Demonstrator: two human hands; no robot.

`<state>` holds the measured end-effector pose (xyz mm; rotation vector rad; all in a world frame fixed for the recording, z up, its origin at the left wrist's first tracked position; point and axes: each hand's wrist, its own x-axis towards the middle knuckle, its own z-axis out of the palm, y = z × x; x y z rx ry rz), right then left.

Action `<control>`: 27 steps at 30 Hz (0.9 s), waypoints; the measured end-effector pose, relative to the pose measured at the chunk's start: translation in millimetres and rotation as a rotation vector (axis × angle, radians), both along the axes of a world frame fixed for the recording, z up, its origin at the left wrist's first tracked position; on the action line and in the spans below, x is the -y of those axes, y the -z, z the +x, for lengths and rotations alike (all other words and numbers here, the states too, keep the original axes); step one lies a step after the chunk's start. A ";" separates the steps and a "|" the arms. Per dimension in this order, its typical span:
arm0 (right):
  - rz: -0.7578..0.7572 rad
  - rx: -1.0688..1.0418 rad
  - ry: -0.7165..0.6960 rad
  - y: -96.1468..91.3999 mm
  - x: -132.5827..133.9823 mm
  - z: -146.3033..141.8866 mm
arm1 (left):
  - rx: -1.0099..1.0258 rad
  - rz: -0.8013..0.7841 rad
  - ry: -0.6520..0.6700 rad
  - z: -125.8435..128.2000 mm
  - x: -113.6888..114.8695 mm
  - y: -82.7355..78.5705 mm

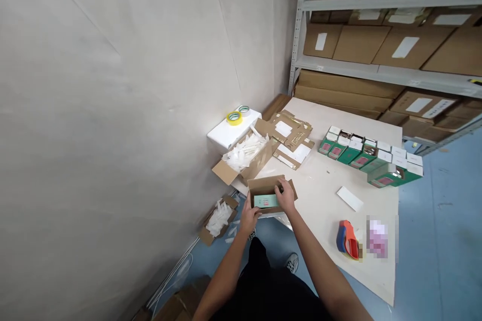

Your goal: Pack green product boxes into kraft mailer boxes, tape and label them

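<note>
A small open cardboard box [268, 182] stands at the near-left edge of the table, its flaps up. Inside lies a pale green carton [262, 201] with pink print. My left hand [248, 215] grips the cardboard box at its left side, thumb over the near edge. At the right end, my right hand [285, 195] reaches into the opening, its fingers curled beside the end of the green carton. What those fingers hold, if anything, is hidden.
Left of the table, a larger box [259, 164] holds white packing pieces. Flattened cardboard [295, 130] lies behind. Green cartons [371, 155] line the right side, near a white slip [350, 198] and tape dispenser [347, 239]. Tape rolls [234, 119] sit on a white box. Shelves hold cardboard boxes [361, 44].
</note>
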<state>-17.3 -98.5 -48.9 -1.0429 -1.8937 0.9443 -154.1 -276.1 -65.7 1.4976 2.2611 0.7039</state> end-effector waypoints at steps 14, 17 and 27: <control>0.319 0.699 -0.347 -60.3 -123.2 -211.6 | 0.164 0.024 0.052 -62.1 -34.9 9.3; 0.339 0.870 -0.377 -55.3 -135.5 -244.2 | 0.213 0.053 0.060 -64.7 -38.3 11.6; 0.341 0.847 -0.264 -34.7 -145.3 -258.1 | 0.273 0.078 0.160 -89.8 -41.2 24.4</control>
